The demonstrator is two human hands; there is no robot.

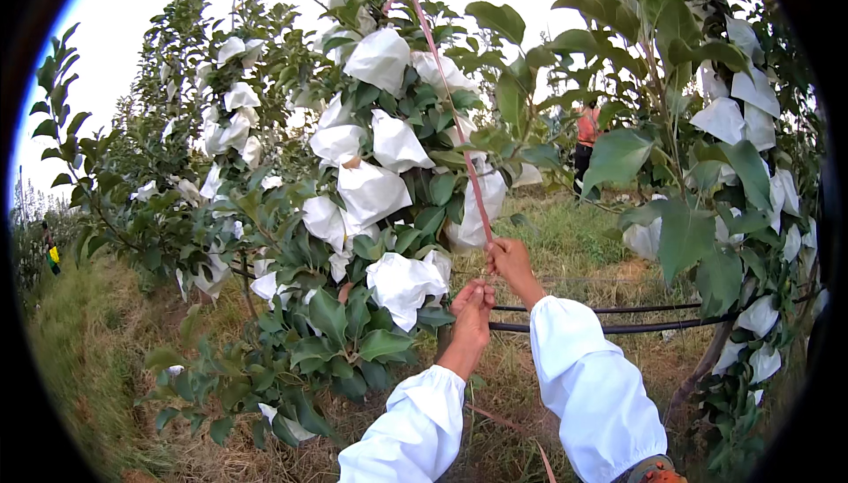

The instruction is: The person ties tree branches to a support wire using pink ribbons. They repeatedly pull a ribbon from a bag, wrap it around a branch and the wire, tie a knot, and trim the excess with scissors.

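Note:
My right hand (pixel 513 265) is closed on a pinkish-red flat tie strap (pixel 468 155), which runs taut up to the top of a leafy fruit tree. Just below and to the left, my left hand (pixel 472 304) has its thumb and fingers pinched together near a thin wire; whether the strap is between those fingers cannot be told. A further length of strap (pixel 497 418) hangs beneath my forearms. White fruit bags (pixel 405 284) hang among the tree's leaves beside my hands.
Two black hoses (pixel 599 328) run across behind my wrists. Another tree with white bags (pixel 719 120) stands at the right, its leafy branches reaching inward. A person in an orange-red top (pixel 587 128) stands farther back; another person (pixel 52 254) is at the far left. Grass covers the ground.

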